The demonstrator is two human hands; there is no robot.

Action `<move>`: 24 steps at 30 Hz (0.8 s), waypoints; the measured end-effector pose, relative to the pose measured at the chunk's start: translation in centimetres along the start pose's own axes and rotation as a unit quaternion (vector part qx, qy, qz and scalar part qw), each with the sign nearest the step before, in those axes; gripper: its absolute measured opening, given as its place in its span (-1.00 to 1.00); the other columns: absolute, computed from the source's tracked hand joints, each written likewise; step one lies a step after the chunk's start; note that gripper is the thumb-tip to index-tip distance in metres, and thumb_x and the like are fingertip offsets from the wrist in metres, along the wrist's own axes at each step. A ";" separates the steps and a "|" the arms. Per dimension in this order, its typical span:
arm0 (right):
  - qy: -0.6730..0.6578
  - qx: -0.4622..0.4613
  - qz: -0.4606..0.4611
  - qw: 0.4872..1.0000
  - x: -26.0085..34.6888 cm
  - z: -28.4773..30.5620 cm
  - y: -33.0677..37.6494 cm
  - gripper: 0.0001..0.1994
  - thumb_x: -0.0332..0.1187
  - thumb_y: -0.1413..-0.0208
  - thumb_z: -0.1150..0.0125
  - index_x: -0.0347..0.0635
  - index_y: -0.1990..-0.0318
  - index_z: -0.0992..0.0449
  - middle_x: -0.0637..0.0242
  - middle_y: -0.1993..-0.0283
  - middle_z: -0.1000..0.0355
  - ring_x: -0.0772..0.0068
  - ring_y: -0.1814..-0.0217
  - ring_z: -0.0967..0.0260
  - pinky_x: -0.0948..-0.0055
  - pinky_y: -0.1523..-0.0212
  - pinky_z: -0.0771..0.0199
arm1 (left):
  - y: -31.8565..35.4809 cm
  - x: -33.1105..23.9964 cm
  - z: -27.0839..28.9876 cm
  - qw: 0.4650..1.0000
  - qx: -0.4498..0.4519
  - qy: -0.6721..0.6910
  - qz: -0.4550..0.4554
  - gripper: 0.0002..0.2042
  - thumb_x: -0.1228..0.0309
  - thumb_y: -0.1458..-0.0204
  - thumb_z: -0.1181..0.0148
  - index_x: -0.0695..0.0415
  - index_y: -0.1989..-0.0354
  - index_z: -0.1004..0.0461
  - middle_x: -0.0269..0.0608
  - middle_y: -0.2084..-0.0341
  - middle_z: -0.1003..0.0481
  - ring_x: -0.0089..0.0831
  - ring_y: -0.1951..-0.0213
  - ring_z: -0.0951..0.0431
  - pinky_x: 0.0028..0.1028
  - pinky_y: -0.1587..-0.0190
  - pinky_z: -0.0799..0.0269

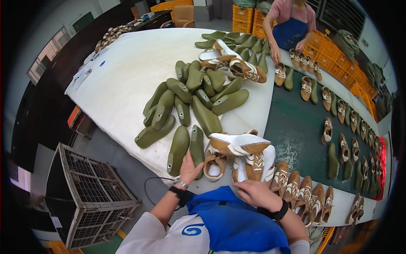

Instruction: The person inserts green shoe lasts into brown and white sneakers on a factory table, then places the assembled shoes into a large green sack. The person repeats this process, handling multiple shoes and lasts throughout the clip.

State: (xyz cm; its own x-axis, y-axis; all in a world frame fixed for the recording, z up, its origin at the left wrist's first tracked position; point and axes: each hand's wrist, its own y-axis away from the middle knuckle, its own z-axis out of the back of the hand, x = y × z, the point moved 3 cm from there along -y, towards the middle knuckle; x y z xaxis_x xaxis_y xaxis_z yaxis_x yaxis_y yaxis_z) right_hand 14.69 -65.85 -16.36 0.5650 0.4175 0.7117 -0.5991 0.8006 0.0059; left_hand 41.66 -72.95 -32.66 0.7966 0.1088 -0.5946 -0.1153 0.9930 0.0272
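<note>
My left hand (189,169) grips the lower end of a green shoe last (196,146), thumb on one side and fingers on the other. Another green last (178,148) lies just left of it. My right hand (258,195) is open and holds nothing, its fingers reaching left in front of my apron. Above it, brown shoes with white stripes (254,166) lie near white insole-like pieces (241,139). A single brown shoe (215,165) stands between my hands. Beyond is a loose heap of green lasts (205,114).
On the right, a dark green conveyor belt (292,131) carries rows of shoes and lasts. More shoes (303,192) line its near ledge. Across the table, a person in a blue apron (291,34) touches a shoe. A wire cage cart (99,186) stands at lower left; orange crates (334,55) are stacked behind.
</note>
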 end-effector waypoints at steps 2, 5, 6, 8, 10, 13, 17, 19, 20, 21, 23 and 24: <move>-0.001 0.033 0.013 0.999 0.6 -1.7 -1.5 -0.73 -0.35 -0.06 -0.10 -0.18 0.07 -0.46 0.08 0.25 -0.47 0.01 0.24 -0.44 0.18 0.22 -0.46 | -1.1 -0.7 -1.8 0.996 -0.065 -0.041 0.046 -0.11 0.10 0.23 -0.35 0.20 -0.26 -0.03 0.17 -0.02 -0.30 0.10 -0.01 -0.35 -0.08 -0.01 -0.33; 0.005 0.044 0.063 0.997 2.1 -3.8 -3.4 -0.71 -0.35 -0.06 -0.10 -0.18 0.05 -0.46 0.07 0.19 -0.48 0.01 0.19 -0.45 0.20 0.18 -0.48 | -2.9 -1.6 -1.8 0.990 -0.094 -0.027 0.098 -0.14 0.16 0.31 -0.37 0.14 -0.23 -0.09 0.17 0.06 -0.38 0.13 0.07 -0.40 -0.07 0.02 -0.35; 0.005 0.038 0.062 0.997 2.4 -4.0 -3.7 -0.70 -0.36 -0.05 -0.11 -0.18 0.03 -0.45 0.07 0.18 -0.48 0.02 0.18 -0.44 0.21 0.17 -0.48 | -3.0 -1.5 -1.0 0.992 -0.060 0.039 0.104 -0.16 0.17 0.30 -0.37 0.16 -0.21 -0.11 0.15 0.07 -0.39 0.08 0.09 -0.43 -0.11 0.03 -0.37; 0.006 0.024 0.063 0.998 3.0 -3.7 -4.4 -0.66 -0.37 -0.03 -0.14 -0.16 -0.01 -0.43 0.08 0.15 -0.47 0.04 0.16 -0.44 0.23 0.15 -0.48 | -2.9 -1.3 1.9 0.979 0.018 0.165 0.121 -0.20 0.18 0.28 -0.36 0.20 -0.18 -0.16 0.10 0.09 -0.42 -0.01 0.13 -0.48 -0.18 0.04 -0.41; -0.025 -0.062 0.027 0.997 3.1 -2.4 -4.9 -0.59 -0.38 -0.01 -0.18 -0.15 -0.06 -0.39 0.09 0.10 -0.44 0.07 0.13 -0.43 0.26 0.14 -0.47 | -0.6 -1.3 5.4 0.861 0.167 0.453 0.162 -0.31 0.31 0.13 -0.28 0.29 -0.20 -0.15 -0.13 0.08 -0.44 -0.44 0.14 -0.48 -0.47 0.08 -0.42; -0.133 -0.177 0.004 0.975 2.9 -0.9 -5.6 -0.46 -0.29 -0.03 -0.26 -0.21 -0.17 -0.28 0.19 0.01 -0.40 0.32 0.04 -0.40 0.32 0.11 -0.45 | 4.3 -2.6 11.8 0.844 0.290 0.448 0.060 -0.25 0.37 0.13 -0.28 0.23 -0.27 -0.07 -0.27 0.01 -0.35 -0.55 0.08 -0.39 -0.57 0.07 -0.37; -0.534 0.011 -0.092 0.840 1.9 -2.6 -5.6 -0.46 -0.22 -0.08 -0.26 -0.24 -0.17 -0.28 0.34 -0.04 -0.38 0.55 -0.01 -0.34 0.49 0.05 -0.44 | 9.6 -6.6 14.9 0.803 0.450 0.391 -0.020 -0.11 0.36 0.21 -0.44 0.23 -0.31 -0.01 -0.20 -0.16 -0.24 -0.46 -0.15 -0.25 -0.44 -0.19 -0.18; -0.606 0.064 -0.097 0.787 1.8 -2.8 -4.3 -0.51 -0.25 -0.09 -0.26 -0.24 -0.15 -0.32 0.35 -0.03 -0.39 0.58 0.00 -0.35 0.52 0.04 -0.44 | 10.4 -7.8 15.2 0.796 0.477 0.371 -0.045 -0.18 0.47 0.15 -0.38 0.23 -0.30 -0.03 -0.19 -0.15 -0.24 -0.46 -0.12 -0.27 -0.44 -0.17 -0.22; -0.608 0.051 -0.092 0.787 1.8 -2.8 -3.3 -0.53 -0.27 -0.09 -0.25 -0.23 -0.13 -0.33 0.35 -0.02 -0.40 0.59 0.01 -0.35 0.52 0.05 -0.44 | 10.1 -7.9 15.0 0.779 0.490 0.388 -0.044 -0.23 0.50 0.13 -0.36 0.23 -0.29 -0.07 -0.18 -0.13 -0.27 -0.45 -0.10 -0.30 -0.44 -0.15 -0.23; -0.631 0.023 -0.087 0.770 2.0 -2.6 -2.1 -0.56 -0.29 -0.10 -0.24 -0.26 -0.10 -0.35 0.36 0.00 -0.41 0.60 0.01 -0.35 0.53 0.04 -0.44 | 9.1 -7.2 14.8 0.800 0.482 0.357 -0.005 -0.29 0.49 0.11 -0.33 0.24 -0.26 -0.12 -0.18 -0.09 -0.31 -0.47 -0.08 -0.32 -0.44 -0.12 -0.26; -0.664 -0.060 -0.113 0.737 1.5 -1.1 0.8 -0.56 -0.31 -0.11 -0.22 -0.28 -0.11 -0.34 0.34 -0.01 -0.41 0.58 0.00 -0.37 0.56 0.02 -0.42 | 4.9 -4.4 15.0 0.875 0.368 0.314 0.018 -0.39 0.48 0.08 -0.28 0.27 -0.21 -0.21 -0.11 -0.03 -0.37 -0.42 -0.03 -0.37 -0.41 -0.09 -0.30; -0.672 -0.103 -0.159 0.716 1.0 -0.2 2.7 -0.56 -0.32 -0.11 -0.22 -0.29 -0.11 -0.34 0.33 -0.01 -0.41 0.57 0.00 -0.37 0.56 0.01 -0.41 | 2.4 -2.8 15.2 0.914 0.248 0.322 -0.021 -0.42 0.48 0.06 -0.25 0.29 -0.18 -0.25 -0.06 0.00 -0.40 -0.36 -0.02 -0.40 -0.37 -0.07 -0.32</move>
State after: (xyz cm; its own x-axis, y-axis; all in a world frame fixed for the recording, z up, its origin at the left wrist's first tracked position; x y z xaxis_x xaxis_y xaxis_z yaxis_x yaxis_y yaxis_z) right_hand 13.71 -63.17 -15.82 -0.4833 -0.4803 0.7319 -0.3873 0.8671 0.3133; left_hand 48.21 -70.13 -18.69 0.2616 0.1782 -0.9486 0.3172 0.9124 0.2589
